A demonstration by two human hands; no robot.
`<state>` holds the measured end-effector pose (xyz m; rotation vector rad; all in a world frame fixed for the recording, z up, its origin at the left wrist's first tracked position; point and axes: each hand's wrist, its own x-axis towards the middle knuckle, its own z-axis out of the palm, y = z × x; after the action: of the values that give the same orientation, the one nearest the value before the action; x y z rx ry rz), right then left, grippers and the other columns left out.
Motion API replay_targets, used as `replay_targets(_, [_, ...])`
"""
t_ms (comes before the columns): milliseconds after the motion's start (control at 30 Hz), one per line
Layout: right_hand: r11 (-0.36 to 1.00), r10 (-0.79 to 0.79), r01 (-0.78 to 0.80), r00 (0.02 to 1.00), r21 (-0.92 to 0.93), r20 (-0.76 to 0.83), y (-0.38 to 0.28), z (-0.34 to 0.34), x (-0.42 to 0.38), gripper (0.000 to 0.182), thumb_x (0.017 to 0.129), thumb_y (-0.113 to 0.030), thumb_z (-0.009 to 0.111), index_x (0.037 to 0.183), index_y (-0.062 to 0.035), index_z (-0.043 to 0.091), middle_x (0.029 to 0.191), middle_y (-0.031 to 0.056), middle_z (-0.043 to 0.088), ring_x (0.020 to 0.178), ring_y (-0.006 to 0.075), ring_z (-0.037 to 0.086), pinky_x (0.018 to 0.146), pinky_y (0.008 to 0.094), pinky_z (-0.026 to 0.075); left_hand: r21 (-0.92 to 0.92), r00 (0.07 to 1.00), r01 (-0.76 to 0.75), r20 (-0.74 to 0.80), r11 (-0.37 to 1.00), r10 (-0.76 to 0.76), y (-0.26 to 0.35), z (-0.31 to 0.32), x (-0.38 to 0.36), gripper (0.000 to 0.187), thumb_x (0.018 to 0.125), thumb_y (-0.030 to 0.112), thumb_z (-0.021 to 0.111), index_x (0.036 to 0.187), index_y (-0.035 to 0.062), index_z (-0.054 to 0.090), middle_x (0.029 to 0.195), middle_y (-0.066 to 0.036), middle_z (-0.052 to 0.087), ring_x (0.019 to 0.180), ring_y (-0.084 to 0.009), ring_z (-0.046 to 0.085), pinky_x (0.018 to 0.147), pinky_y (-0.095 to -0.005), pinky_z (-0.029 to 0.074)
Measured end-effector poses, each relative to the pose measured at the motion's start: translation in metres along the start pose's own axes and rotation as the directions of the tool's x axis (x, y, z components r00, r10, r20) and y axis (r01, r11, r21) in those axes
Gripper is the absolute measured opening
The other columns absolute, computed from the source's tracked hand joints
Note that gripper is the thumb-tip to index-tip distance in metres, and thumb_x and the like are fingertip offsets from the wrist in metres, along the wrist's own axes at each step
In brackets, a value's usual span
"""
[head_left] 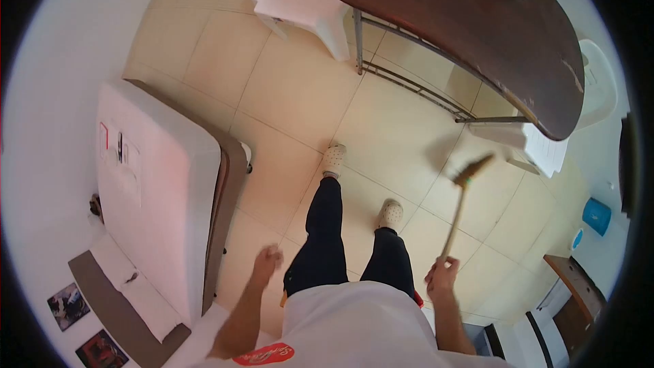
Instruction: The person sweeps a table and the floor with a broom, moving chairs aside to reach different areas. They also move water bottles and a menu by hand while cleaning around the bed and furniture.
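My right hand [443, 276] is wrapped round the pale handle of a broom [452, 226]. The broom reaches forward and down from my fist, its brown bristle head [473, 170] low over the tiles on the right. Out to the left of my leg hangs my left hand [268, 262], slightly blurred, with loosely bent fingers and nothing seen in it. Between the hands show my dark trousers and two beige clogs [334, 160] on the tiled floor [381, 133], one foot ahead of the other.
A bed with a white mattress [160, 157] takes up the left side. Ahead stands a dark oval table [463, 13] on metal legs, with a white plastic chair [303, 3] left of it and another chair [545, 150] at right. A blue bin [597, 216] sits by the right wall.
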<state>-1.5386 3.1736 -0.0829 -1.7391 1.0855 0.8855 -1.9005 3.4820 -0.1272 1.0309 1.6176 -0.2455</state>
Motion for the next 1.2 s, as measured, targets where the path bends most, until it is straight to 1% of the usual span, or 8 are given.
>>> replay_targets(33, [0.999,0.018,-0.016,0.998,-0.037,0.058,-0.003,0.018,-0.028,0.021,0.092,-0.016,0.051,0.102,-0.0163,0.032,0.061,0.0022,0.043,0.04,0.0107,0.039,0.033,0.0259,0.031,0.093,0.998,-0.036,0.049,0.995,0.032,0.055,0.005,0.044,0.038,0.087,0.015,0.053,0.123,0.0022,0.048,0.102,-0.009,0.061,0.091,-0.0193,0.061,0.076,-0.0307,0.05])
replay_targets(67, [0.999,0.03,-0.025,0.992,-0.04,0.121,-0.007,0.042,-0.056,0.021,0.092,-0.016,0.052,0.102,-0.0164,0.033,0.062,0.0023,0.044,0.04,0.0097,0.039,0.028,0.0247,0.029,-0.033,0.968,-0.232,0.093,0.972,0.234,0.113,0.017,0.08,0.038,0.09,0.022,0.053,0.122,0.0024,0.049,0.104,-0.008,0.06,0.094,-0.0186,0.059,0.077,-0.0312,0.049])
replay_targets(133, [0.992,0.088,-0.05,0.928,-0.113,0.361,-0.013,0.088,-0.087,0.025,0.091,-0.019,0.056,0.106,-0.017,0.036,0.063,-0.0013,0.045,0.041,0.0074,0.039,0.03,0.0238,0.031,-0.211,0.936,-0.264,0.178,0.941,0.302,0.227,0.04,0.169,0.042,0.093,0.036,0.053,0.121,0.0059,0.048,0.11,-0.007,0.057,0.101,-0.0198,0.056,0.081,-0.0344,0.048])
replay_targets(300, [0.983,0.146,-0.033,0.736,-0.181,0.661,-0.048,0.276,-0.078,0.027,0.092,-0.009,0.051,0.116,-0.0068,0.04,0.069,0.0052,0.046,0.039,0.008,0.039,0.032,0.024,0.03,-0.536,0.913,-0.091,0.292,0.84,0.285,0.486,0.103,0.333,0.071,0.09,0.047,0.053,0.14,0.0047,0.027,0.139,-0.018,0.036,0.129,-0.0303,0.033,0.107,-0.0461,0.028])
replay_targets(400, [0.959,0.045,0.182,0.66,-0.218,0.75,-0.073,0.39,-0.041,0.03,0.092,-0.012,0.053,0.117,-0.0049,0.039,0.069,0.0045,0.047,0.04,0.0086,0.038,0.034,0.0251,0.032,-0.646,0.927,-0.083,0.229,0.759,0.296,0.562,0.136,0.368,0.081,0.09,0.047,0.052,0.147,0.0102,0.008,0.147,-0.017,0.021,0.139,-0.0304,0.017,0.112,-0.0476,0.013])
replay_targets(700, [0.99,0.142,-0.126,0.818,-0.067,0.558,-0.08,0.495,0.033,0.027,0.089,-0.013,0.055,0.11,-0.0087,0.039,0.069,0.0033,0.047,0.046,0.0083,0.04,0.035,0.0254,0.033,-0.761,0.898,0.073,0.332,0.645,0.29,0.584,0.155,0.418,0.067,0.094,0.037,0.05,0.139,-0.0006,0.019,0.138,-0.018,0.033,0.131,-0.032,0.029,0.111,-0.049,0.024])
replay_targets(900, [0.93,0.292,-0.346,0.902,0.128,0.317,-0.016,0.389,0.036,0.025,0.088,-0.014,0.059,0.108,-0.015,0.045,0.066,0.0026,0.048,0.045,0.0071,0.039,0.034,0.0215,0.027,-0.778,0.89,0.03,0.306,0.627,0.338,0.585,0.152,0.423,0.043,0.097,0.029,0.047,0.127,-0.0005,0.036,0.129,-0.017,0.04,0.125,-0.032,0.036,0.11,-0.0477,0.03])
replay_targets(1200, [0.964,0.174,-0.155,0.982,0.214,-0.071,-0.016,0.221,-0.038,0.021,0.092,-0.014,0.053,0.106,-0.0158,0.037,0.065,0.0002,0.044,0.043,0.0064,0.034,0.034,0.0217,0.027,-0.742,0.846,-0.015,0.348,0.67,0.404,0.581,0.147,0.421,0.049,0.096,0.028,0.047,0.134,0.0013,0.03,0.139,-0.017,0.03,0.13,-0.0323,0.03,0.11,-0.0467,0.029])
